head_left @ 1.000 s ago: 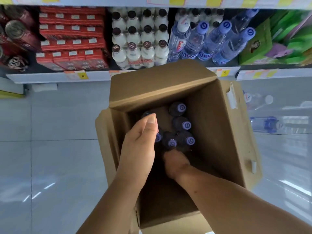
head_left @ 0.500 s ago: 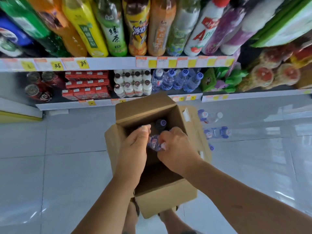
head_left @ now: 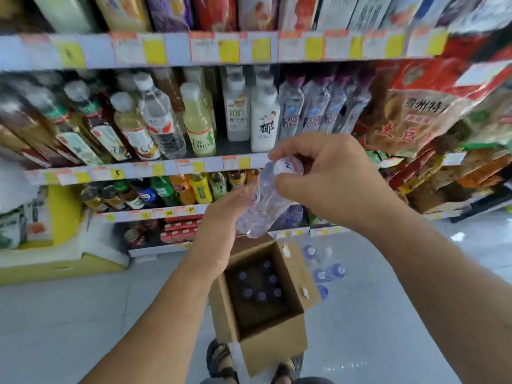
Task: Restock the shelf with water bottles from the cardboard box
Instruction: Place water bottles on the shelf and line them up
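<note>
Bottle: the water bottle is tilted, held in front of the shelf, above the cardboard box.
Right hand: fingers curled round the cap end.
Left hand: fingers together, cupping the lower body.
Do well: probably stand it upright and slide it base-first beside the shelved bottles, without knocking them.
</note>
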Available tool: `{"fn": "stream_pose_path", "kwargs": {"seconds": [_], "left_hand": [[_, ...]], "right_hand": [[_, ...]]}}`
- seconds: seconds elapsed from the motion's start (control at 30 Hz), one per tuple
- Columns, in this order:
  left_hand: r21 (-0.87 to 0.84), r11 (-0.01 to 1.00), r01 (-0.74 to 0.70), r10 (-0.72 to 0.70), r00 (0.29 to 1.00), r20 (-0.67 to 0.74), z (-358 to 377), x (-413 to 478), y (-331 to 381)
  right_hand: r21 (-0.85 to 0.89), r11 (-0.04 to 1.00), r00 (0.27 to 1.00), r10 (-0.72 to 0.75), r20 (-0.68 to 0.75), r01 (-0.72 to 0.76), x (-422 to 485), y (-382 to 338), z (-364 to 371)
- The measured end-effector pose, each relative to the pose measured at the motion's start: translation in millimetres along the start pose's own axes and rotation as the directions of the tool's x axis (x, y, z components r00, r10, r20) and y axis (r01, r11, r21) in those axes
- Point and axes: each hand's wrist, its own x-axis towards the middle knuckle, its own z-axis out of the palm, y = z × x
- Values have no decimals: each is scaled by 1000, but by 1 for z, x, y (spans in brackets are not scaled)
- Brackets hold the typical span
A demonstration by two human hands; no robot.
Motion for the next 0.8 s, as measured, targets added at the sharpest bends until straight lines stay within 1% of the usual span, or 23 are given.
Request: {"fn": "stream_pose_path", "kwargs": {"seconds": [0.1,0.17,0.23,0.3,0.37,0.4,0.47,0.53,0.57,0.6,0.67,0.73,0.8], "left_hand": [[-17,997,-77,79,990,114,-3,-12,64],[9,985,-172,167,965,201,-6,-18,108],[35,970,-241,220,930,295,-7,-21,149],[48,953,-298,266,903,337,-10,-19,184],[67,929,-364,318,877,360,-8,-19,217],[77,911,-405,353,863,360,-6,-20,231],[117,877,-467,414,855,311,-3,-18,251],[132,850,-510,468,846,257,-1,-17,266],[113,855,-507,474,850,231,1,-17,273],[88,865,-495,470,858,206,1,-14,278],[68,865,-497,482,862,158,4,-10,287],[50,861,-506,498,858,124,7,-8,298],[34,855,-518,510,850,128,12,-6,308]], "right_hand": [[47,995,997,-82,-1,82,15,-64,-62],[68,984,987,-161,-15,162,25,-102,-95],[99,971,976,-215,-44,218,34,-132,-121],[144,953,964,-256,-74,265,42,-159,-140],[240,924,953,-277,-120,298,49,-179,-153],[272,912,949,-272,-158,307,52,-185,-155],[284,906,929,-232,-290,315,58,-188,-154],[331,898,903,-143,-404,291,59,-185,-144],[366,890,902,-104,-418,272,58,-182,-138],[406,877,915,-87,-394,258,55,-178,-130],[449,859,952,-129,-277,247,47,-172,-114],[390,886,961,-177,-215,250,42,-170,-105],[294,921,955,-196,-222,257,45,-169,-105]]}}
